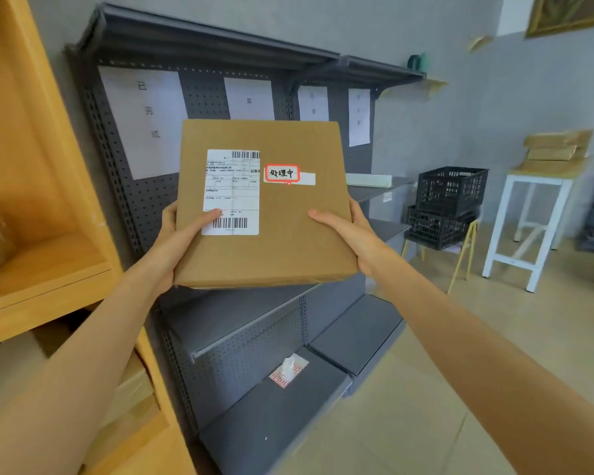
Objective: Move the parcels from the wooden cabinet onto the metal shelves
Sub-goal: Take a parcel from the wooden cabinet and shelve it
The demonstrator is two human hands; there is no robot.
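- Your left hand (172, 234) & right hand (348, 231) grip the parcel (264, 207) by its sides, held up in front of the grey metal shelves (254, 323).
- Wooden cabinet (42, 262) at left; black crates (450, 204) & white desk (535, 186) at right; tiled floor (426, 389).

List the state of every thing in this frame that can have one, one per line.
Flat brown cardboard parcel: held up, label side facing camera.
Left hand: grips parcel's left edge.
Right hand: grips parcel's right edge.
Grey metal shelves: lower boards bare except a small red-and-white wrapper.
Black plastic crates: stacked two high.
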